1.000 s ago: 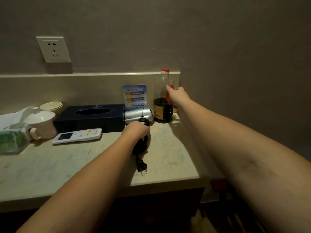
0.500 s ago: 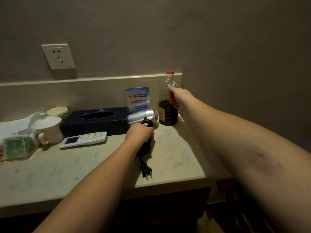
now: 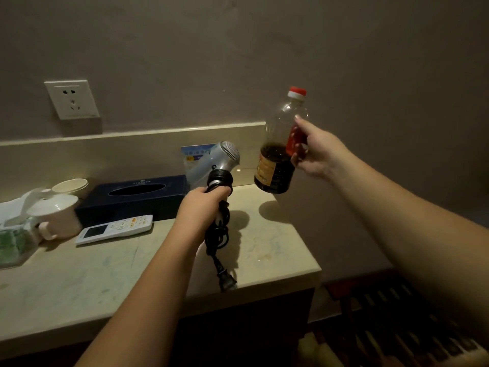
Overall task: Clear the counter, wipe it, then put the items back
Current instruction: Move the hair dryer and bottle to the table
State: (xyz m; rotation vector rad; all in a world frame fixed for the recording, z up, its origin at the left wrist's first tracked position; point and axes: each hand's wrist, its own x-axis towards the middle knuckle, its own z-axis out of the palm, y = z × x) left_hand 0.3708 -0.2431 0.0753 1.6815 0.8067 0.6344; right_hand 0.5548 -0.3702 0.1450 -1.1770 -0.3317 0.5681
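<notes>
While both forearms reach in from the bottom of the frame, the left hand grips the black handle of the dryer at centre, above the counter; barrel runs lower left to upper right, grille end upper right, plug hanging by the counter's front edge. Right hand clasps the bottle at right of centre, clear of the counter, tilted, red cap to upper right, dark liquid low.

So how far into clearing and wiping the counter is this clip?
Early in clearing. In hand: the left hand grips the hair dryer, the right hand holds the dark-liquid bottle, both lifted. Left on the counter: remote control, tissue box, lidded mug, bowl. No wiping is evident.
</notes>
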